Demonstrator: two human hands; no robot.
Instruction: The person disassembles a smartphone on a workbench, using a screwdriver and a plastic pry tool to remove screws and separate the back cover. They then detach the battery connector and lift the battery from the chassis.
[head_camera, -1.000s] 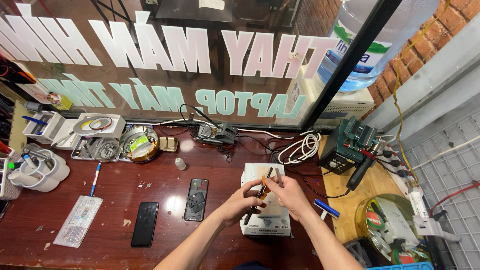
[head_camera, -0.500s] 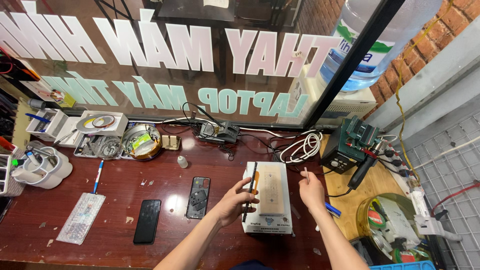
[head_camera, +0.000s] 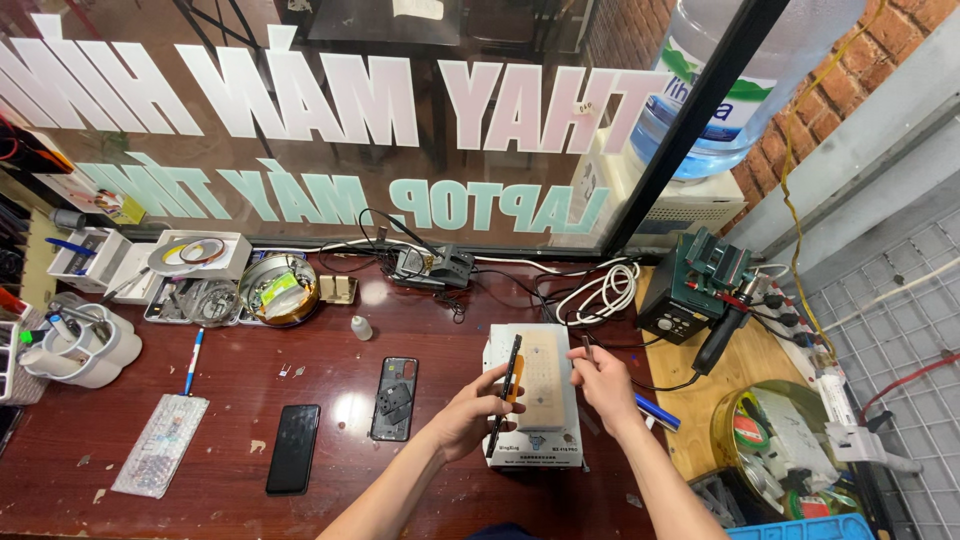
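Note:
A white screen-separator machine (head_camera: 500, 352) with a tan pad (head_camera: 541, 385) lies on the dark red desk. My left hand (head_camera: 468, 412) is at the machine's left side, holding a thin black panel (head_camera: 511, 372) on its edge, with something orange (head_camera: 516, 388) against it. My right hand (head_camera: 605, 388) is over the pad's right side, fingers pinched on a small thin metal tool (head_camera: 587, 346). The two hands are apart.
A phone back housing (head_camera: 393, 398) and a black phone (head_camera: 293, 448) lie left of the machine. Further left are a pen (head_camera: 193, 360), a plastic packet (head_camera: 160, 445) and a small bottle (head_camera: 360, 327). A green soldering station (head_camera: 690, 290) and coiled cables (head_camera: 600, 290) sit right.
My hands were together over the pad and have separated. The black panel now stands on edge at the pad's left, and my right hand has moved right with the small tool.

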